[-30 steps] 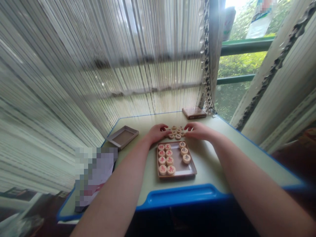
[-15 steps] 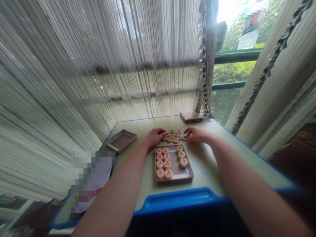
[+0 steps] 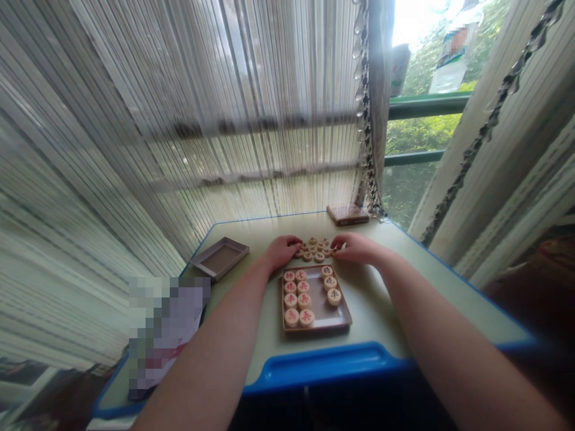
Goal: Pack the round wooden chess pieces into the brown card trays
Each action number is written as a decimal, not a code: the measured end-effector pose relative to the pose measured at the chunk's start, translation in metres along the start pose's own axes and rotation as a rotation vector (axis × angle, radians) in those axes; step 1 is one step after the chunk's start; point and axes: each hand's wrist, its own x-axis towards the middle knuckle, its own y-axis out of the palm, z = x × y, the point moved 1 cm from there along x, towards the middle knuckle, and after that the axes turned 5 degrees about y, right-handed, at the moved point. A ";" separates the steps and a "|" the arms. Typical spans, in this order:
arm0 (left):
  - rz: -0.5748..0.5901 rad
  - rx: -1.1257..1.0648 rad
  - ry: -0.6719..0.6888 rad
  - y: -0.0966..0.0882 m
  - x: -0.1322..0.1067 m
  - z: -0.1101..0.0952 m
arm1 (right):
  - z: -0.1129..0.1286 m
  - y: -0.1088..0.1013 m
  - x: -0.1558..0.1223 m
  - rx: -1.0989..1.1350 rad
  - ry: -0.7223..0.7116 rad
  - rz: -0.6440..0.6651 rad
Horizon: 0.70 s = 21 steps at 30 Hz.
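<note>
A brown tray [image 3: 342, 312] lies on the pale green table [image 3: 381, 299] and holds several round wooden chess pieces [image 3: 297, 296] with red and black characters. Just behind the tray sits a loose cluster of several more pieces [image 3: 315, 250]. My left hand [image 3: 281, 251] rests at the cluster's left side with curled fingers touching the pieces. My right hand [image 3: 354, 247] sits at the cluster's right side, fingers curled against the pieces. Whether either hand grips a piece is hidden.
An empty box lid [image 3: 219, 258] lies at the table's left. A flat brown box [image 3: 347, 214] sits at the far edge by the window. A blurred paper item [image 3: 164, 326] lies at the near left. Striped curtains hang behind; a blue trough [image 3: 323, 363] edges the front.
Both hands have stayed at the two sides of the loose cluster. The view has shifted slightly, so the table appears a little lower and further left.
</note>
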 end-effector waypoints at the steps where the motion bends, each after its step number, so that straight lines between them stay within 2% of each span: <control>1: -0.007 -0.008 -0.003 0.000 0.000 0.000 | 0.000 0.000 0.000 -0.003 -0.001 0.003; 7: -0.057 -0.078 -0.034 0.000 0.001 0.002 | 0.000 0.003 0.004 -0.019 -0.032 -0.087; 11: -0.002 -0.107 -0.032 0.000 0.000 0.002 | 0.000 0.015 0.010 -0.022 -0.116 -0.250; 15: 0.036 -0.082 0.026 0.001 -0.001 0.001 | 0.005 0.029 0.014 -0.026 -0.221 -0.372; 18: 0.023 -0.053 0.053 0.001 -0.001 0.003 | 0.010 0.036 0.019 -0.016 -0.225 -0.379; 21: -0.012 -0.016 0.065 0.002 0.000 0.006 | 0.012 0.037 0.027 -0.005 -0.189 -0.329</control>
